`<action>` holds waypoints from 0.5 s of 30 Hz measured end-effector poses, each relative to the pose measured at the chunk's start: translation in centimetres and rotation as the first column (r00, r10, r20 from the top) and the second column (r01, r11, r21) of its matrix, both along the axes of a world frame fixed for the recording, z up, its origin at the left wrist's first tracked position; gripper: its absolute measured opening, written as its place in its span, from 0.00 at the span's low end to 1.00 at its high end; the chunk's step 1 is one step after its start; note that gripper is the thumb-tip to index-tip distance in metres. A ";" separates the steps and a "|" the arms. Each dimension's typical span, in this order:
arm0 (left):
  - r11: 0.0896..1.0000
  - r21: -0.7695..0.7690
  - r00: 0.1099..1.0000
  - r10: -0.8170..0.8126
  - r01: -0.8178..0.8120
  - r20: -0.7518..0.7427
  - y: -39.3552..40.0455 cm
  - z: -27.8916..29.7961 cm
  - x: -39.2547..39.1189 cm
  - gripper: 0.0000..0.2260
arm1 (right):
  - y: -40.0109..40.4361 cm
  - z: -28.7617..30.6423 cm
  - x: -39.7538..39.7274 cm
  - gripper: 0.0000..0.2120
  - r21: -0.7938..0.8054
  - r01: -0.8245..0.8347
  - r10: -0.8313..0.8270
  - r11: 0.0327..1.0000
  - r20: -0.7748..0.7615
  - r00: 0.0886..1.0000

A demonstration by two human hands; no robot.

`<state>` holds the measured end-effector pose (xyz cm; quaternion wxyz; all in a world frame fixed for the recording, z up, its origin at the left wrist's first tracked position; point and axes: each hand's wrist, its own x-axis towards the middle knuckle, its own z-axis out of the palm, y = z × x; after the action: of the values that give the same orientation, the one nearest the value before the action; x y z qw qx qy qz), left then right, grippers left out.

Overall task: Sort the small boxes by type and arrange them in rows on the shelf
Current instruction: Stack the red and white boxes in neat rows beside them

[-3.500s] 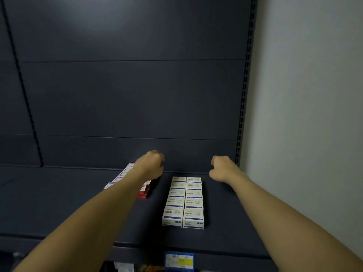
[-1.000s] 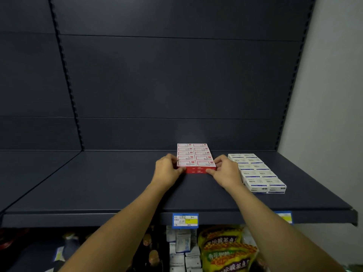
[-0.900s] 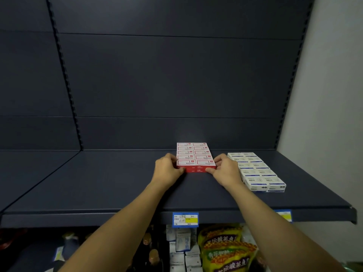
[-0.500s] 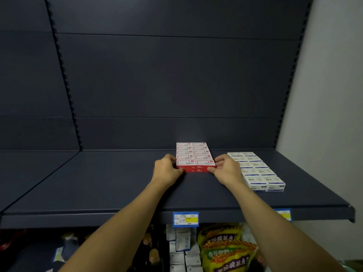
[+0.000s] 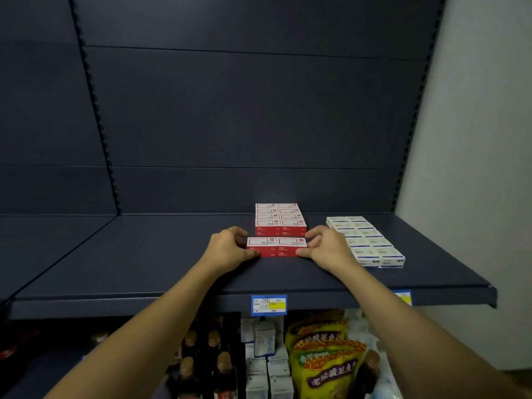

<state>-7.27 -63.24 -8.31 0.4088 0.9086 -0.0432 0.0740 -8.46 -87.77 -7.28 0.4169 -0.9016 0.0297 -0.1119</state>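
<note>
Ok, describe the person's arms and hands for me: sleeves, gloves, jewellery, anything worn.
Both forearms are bare as far as the picture shows: no sleeve is in view on either arm. The left hand and the right hand wear no gloves. No watch, bracelet or ring shows on the wrists or on the fingers that are visible. No markings or bandages show either.

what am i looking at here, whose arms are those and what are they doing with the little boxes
The view comes from a camera worn on a person's head, looking forward and down, so the two bare arms are the wearer's own. The left hand and right hand pinch the ends of a front pair of red boxes on a dark shelf, a gap apart from the red block behind. White boxes sit in rows to the right. Bottles and snack bags fill the shelf below.
</note>
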 end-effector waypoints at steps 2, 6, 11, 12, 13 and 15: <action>1.000 -0.008 1.000 -0.020 0.020 -0.005 0.5 0.0 -0.6 0.23 | -0.2 -0.1 -0.5 0.21 -0.009 -0.020 0.020 1.000 0.000 1.000; 0.998 0.002 0.998 -0.059 0.059 0.000 1.0 -0.1 -1.9 0.21 | -0.5 -0.5 -1.3 0.21 -0.041 -0.046 0.047 0.998 0.007 0.999; 0.995 0.047 0.996 -0.086 0.086 -0.010 1.8 -0.1 -2.9 0.18 | -0.7 -0.6 -2.3 0.22 -0.084 -0.101 0.103 0.991 0.027 0.994; 0.993 0.066 0.996 -0.093 0.093 -0.015 1.9 0.0 -3.0 0.18 | -0.7 -0.4 -2.4 0.23 -0.097 -0.118 0.121 0.988 0.019 0.993; 0.991 0.085 0.995 -0.100 0.101 -0.025 2.0 0.2 -3.0 0.19 | -0.8 -0.1 -2.5 0.24 -0.109 -0.139 0.139 0.984 -0.001 0.990; 0.985 0.128 0.993 -0.109 0.115 -0.052 2.1 0.8 -2.9 0.22 | -1.2 0.5 -2.3 0.30 -0.145 -0.187 0.179 0.972 -0.064 0.982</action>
<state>-10.13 -61.16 -7.46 0.3526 0.9310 -0.0897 0.0277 -10.78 -88.92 -6.74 0.3555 -0.9318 -0.0517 -0.0523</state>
